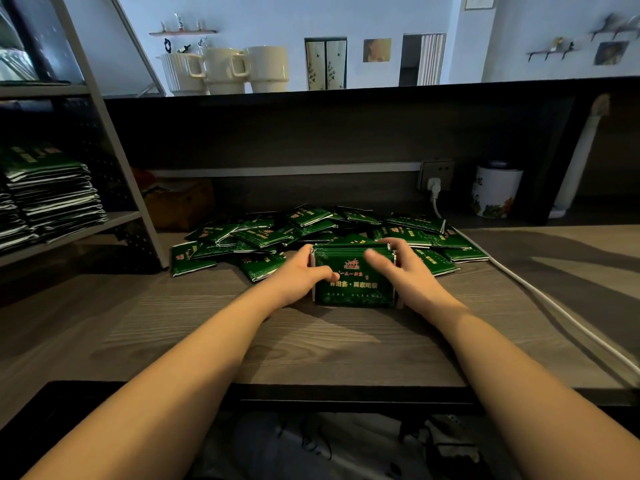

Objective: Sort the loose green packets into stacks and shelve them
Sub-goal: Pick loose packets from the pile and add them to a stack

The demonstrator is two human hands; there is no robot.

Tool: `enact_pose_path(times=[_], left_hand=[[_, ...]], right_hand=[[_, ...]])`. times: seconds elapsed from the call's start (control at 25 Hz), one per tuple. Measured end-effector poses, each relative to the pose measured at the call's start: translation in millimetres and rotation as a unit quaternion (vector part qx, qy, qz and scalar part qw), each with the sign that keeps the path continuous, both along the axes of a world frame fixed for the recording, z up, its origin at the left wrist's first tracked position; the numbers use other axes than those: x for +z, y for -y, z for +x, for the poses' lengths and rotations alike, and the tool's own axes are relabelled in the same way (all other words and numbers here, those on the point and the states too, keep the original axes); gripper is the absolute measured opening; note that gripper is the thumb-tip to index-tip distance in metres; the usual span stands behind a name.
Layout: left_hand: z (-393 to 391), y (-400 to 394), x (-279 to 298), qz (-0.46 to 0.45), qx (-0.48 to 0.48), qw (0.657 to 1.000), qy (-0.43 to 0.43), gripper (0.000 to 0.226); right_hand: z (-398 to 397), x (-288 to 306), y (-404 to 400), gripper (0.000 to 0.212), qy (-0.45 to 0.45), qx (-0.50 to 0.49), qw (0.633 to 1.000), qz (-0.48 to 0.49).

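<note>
Stack: we hold a squared-up stack of green packets (353,277) on the wooden desk (311,341), centre of the frame.
Left hand (301,275): fingers curled round the stack's left edge, thumb lying on its top.
Right hand (403,268): fingers wrapped over the right edge, thumb above the top face; blurred, so we cannot tell if it touches.
Loose pile (311,226): scattered just behind the stack.
Shelf (69,233): left of frame, already bearing shelved stacks (52,192).
Handling: we judge the packets light, glossy and apt to slide apart; squeezing both short sides should keep them together.
</note>
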State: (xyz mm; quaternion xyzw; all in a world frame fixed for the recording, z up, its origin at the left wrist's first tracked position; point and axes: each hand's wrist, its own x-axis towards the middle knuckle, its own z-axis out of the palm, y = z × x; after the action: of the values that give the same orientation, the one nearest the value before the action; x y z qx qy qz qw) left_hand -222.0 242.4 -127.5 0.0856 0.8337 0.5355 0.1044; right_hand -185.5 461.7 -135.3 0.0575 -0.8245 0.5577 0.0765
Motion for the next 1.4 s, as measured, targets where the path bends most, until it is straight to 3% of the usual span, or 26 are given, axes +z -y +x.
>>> enact_pose_path(times=[0.08, 0.16, 0.2, 0.28, 0.36, 0.56, 0.72, 0.88, 0.96, 1.04, 1.08, 1.16, 1.24, 1.28, 1.32, 1.4], left_hand=[[3, -2, -7, 0.023, 0.047, 0.998, -0.026, 0.097], [5, 1, -15, 0.009, 0.086, 0.994, -0.07, 0.098], [4, 4, -18, -0.002, 0.099, 0.991, -0.086, 0.099], [4, 10, -21, -0.003, 0.118, 0.989, -0.092, 0.099], [3, 13, -22, 0.009, 0.127, 0.988, -0.089, 0.098], [7, 12, -20, 0.025, 0.144, 0.983, -0.112, 0.082], [8, 16, -19, 0.035, 0.18, 0.975, -0.122, 0.044], [8, 17, -18, 0.021, 0.181, 0.977, -0.108, 0.067], [7, 18, -19, 0.021, 0.18, 0.978, -0.104, 0.052], [6, 18, -19, 0.025, 0.182, 0.978, -0.099, 0.04], [6, 18, -19, 0.025, 0.184, 0.978, -0.098, 0.037], [5, 18, -19, 0.022, 0.186, 0.977, -0.101, 0.036], [5, 18, -20, 0.021, 0.183, 0.977, -0.106, 0.039], [5, 18, -19, 0.021, 0.18, 0.978, -0.108, 0.04], [5, 18, -19, 0.02, 0.174, 0.979, -0.106, 0.043], [5, 17, -19, 0.021, 0.158, 0.983, -0.095, 0.064]], right_hand=[[-3, 2, -9, 0.054, -0.039, -0.133, 0.99, 0.018], [-10, 0, -24, 0.043, -0.039, -0.258, 0.956, 0.132], [-12, -2, -29, 0.047, -0.011, -0.275, 0.94, 0.2], [-14, -6, -32, 0.064, 0.067, -0.256, 0.916, 0.301], [-15, -8, -31, 0.071, 0.091, -0.247, 0.904, 0.338], [-12, -2, -25, 0.048, 0.018, -0.246, 0.887, 0.39], [-7, 6, -15, 0.035, -0.044, -0.24, 0.907, 0.343], [-9, 3, -17, 0.037, -0.037, -0.197, 0.92, 0.336], [-12, -2, -21, 0.029, -0.031, -0.201, 0.946, 0.254], [-15, -2, -22, 0.018, -0.059, -0.217, 0.974, 0.025], [-15, 0, -23, 0.01, -0.075, -0.225, 0.966, -0.106], [-11, 9, -24, 0.012, -0.067, -0.227, 0.914, -0.33], [-7, 15, -25, 0.013, -0.023, -0.132, 0.859, -0.493], [-5, 16, -21, 0.014, 0.001, -0.071, 0.854, -0.516], [-3, 15, -16, 0.014, 0.022, -0.027, 0.875, -0.483], [-1, 9, -5, 0.012, 0.016, -0.004, 0.963, -0.268]])
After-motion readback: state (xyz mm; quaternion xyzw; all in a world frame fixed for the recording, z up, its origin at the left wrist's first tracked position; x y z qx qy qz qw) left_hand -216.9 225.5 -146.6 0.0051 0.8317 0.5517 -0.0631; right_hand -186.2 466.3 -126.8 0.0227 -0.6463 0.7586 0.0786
